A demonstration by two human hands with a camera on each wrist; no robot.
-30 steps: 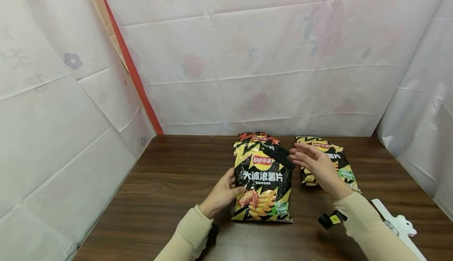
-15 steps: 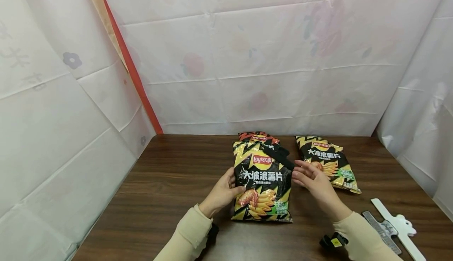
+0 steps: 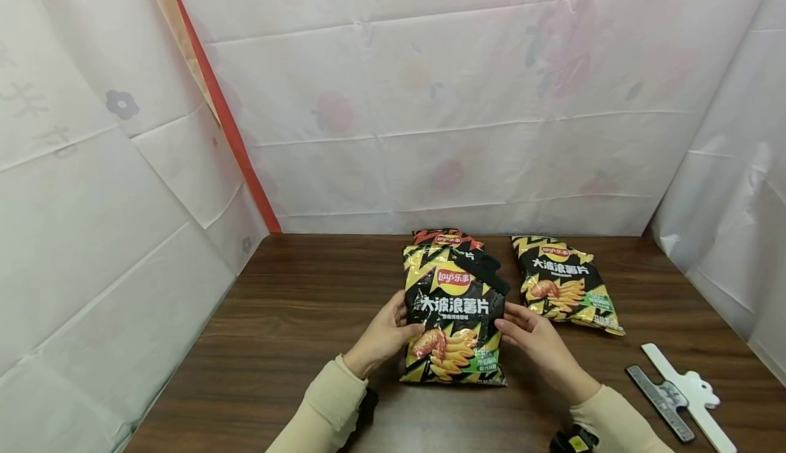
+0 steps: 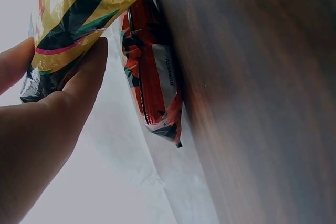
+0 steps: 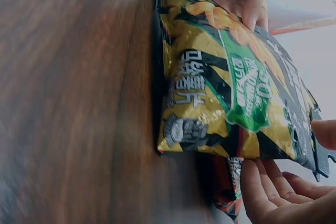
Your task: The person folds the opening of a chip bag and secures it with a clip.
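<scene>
A black-and-yellow bag of potato chips (image 3: 457, 330) is held up between both hands. My left hand (image 3: 382, 333) grips its left edge, thumb over the front and fingers behind. The right hand (image 3: 540, 347) holds the opposite edge, with the thumb on the front; in the right wrist view its fingers (image 5: 262, 182) lie under the bag's edge. A black sealing clip (image 3: 482, 272) sits slantwise across the bag's top right corner. Partly hidden behind it lies a red-and-black chip bag (image 3: 448, 238), whose red side shows in the left wrist view.
Another black-and-yellow chip bag (image 3: 561, 282) lies at the back right of the wooden table (image 3: 295, 316). Near the right edge are a grey clip (image 3: 660, 402) and a white clip (image 3: 690, 395) with an animal-shaped handle. White sheeting (image 3: 442, 98) walls the back and sides.
My right hand has come down from beside the black clip to the bag's right edge and now holds it. The left hand and the bag have stayed nearly still.
</scene>
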